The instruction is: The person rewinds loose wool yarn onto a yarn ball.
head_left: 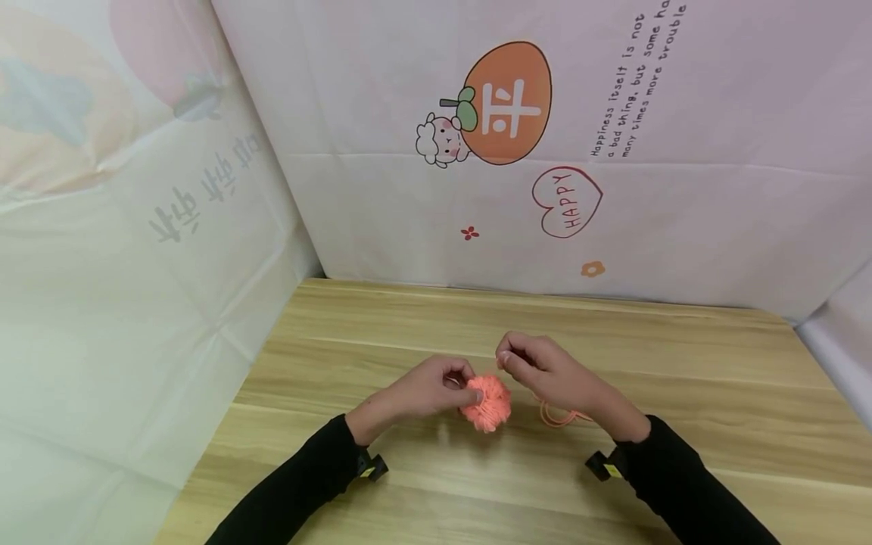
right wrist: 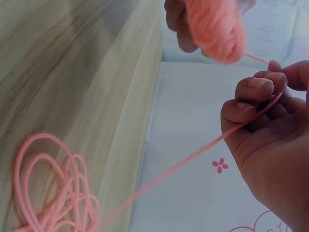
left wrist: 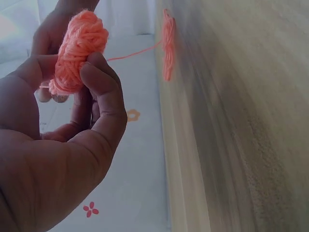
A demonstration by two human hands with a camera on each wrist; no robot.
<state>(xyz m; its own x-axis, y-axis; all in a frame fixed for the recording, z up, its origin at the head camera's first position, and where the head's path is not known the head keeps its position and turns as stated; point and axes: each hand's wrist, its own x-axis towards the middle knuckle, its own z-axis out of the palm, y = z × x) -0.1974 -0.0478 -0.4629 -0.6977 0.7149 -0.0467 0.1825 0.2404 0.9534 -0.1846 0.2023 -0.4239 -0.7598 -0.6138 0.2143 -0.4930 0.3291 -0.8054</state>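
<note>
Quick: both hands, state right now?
Left hand: holding the round coral-pink bundle of wound yarn.
Right hand: closed, holding the thin coral-pink yarn strand.

I count two hands of mine at lower centre of the head view, my left hand (head_left: 425,388) and right hand (head_left: 555,372), plus two black sleeves (head_left: 300,478). I see one yarn bundle (head_left: 492,407) there, and one loose yarn pile (left wrist: 168,46) in the left wrist view's upper middle. Upper centre shows one printed heart (head_left: 567,202), one sheep (head_left: 441,141) and one orange fruit (head_left: 507,104).
</note>
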